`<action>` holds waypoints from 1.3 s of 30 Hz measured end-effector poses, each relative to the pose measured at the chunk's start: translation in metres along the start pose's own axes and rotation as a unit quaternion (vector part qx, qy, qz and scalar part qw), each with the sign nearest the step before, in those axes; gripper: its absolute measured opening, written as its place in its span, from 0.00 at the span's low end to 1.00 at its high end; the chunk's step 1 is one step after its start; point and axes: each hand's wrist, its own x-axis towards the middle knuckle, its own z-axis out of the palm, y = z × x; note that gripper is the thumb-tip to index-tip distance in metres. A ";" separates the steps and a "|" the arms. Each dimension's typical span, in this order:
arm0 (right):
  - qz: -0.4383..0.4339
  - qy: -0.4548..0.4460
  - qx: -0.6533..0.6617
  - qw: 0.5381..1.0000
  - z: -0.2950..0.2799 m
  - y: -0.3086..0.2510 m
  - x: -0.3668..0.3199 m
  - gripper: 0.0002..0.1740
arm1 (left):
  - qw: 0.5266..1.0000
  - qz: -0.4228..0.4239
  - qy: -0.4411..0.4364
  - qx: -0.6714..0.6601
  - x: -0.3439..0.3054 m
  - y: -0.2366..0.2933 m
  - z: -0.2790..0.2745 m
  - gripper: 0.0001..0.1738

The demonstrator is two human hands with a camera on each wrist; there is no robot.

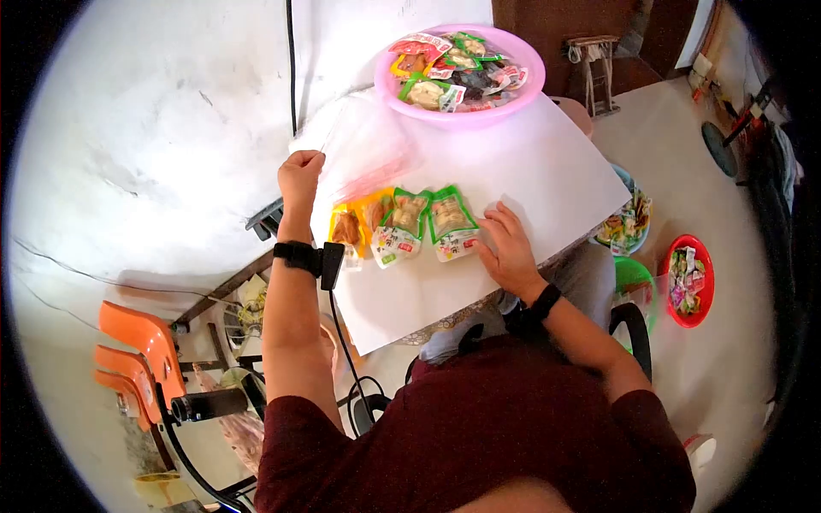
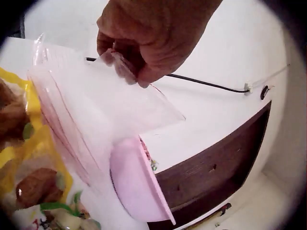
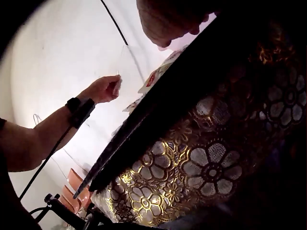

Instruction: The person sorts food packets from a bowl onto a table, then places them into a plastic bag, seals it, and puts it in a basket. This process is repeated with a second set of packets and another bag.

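Note:
My left hand (image 1: 301,178) is raised over the table's left edge, fingertips pinching a clear plastic bag (image 2: 134,108) with a thin red line. More clear bags with red lines (image 2: 60,120) lie under it. My right hand (image 1: 511,250) rests on the white tabletop (image 1: 539,162), fingers loosely spread, close beside a green-edged food packet (image 1: 449,215). To its left sit another green-edged packet (image 1: 409,214) and yellow-edged packets (image 1: 346,227) of brown food, in a row. In the right wrist view, the dark table edge hides part of the right hand (image 3: 168,21).
A pink basin (image 1: 466,118) full of packets stands at the table's far end. On the floor at right are a red basin (image 1: 708,291), a green one (image 1: 631,272) and a light blue one. Orange chairs (image 1: 141,338) stand at left, by the wall (image 1: 154,171).

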 end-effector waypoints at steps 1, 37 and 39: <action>-0.006 0.015 0.012 1.000 0.001 0.004 -0.001 0.22 | 0.999 0.039 0.015 0.026 -0.001 0.008 0.001 0.07; 0.058 0.243 -0.133 0.959 -0.123 0.034 -0.031 0.22 | 0.773 0.552 -0.216 0.228 -0.194 0.125 0.201 0.06; 0.047 0.204 -0.156 0.965 -0.122 0.040 -0.031 0.16 | 0.776 0.551 -0.206 0.228 -0.194 0.124 0.200 0.05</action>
